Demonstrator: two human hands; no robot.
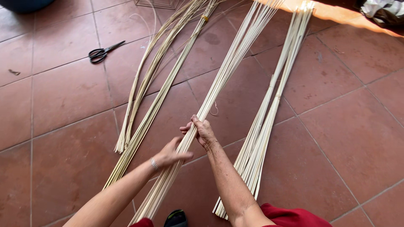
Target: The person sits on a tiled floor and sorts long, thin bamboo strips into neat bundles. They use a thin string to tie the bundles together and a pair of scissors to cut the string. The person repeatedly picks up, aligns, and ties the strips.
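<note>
No packages, labels, signs or screens show anywhere (neither on the floor nor at its edges).

We see soft, even daylight across the tiled floor (71,96), with faint shadows; a blown-out sunlit streak (345,14) glares at the top right (detail lost there). Focus is sharp, edges slightly bowed.

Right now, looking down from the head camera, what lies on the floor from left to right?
Black scissors → loose curved strips → left hand → right hand on the middle bundle → tied bundle.
</note>
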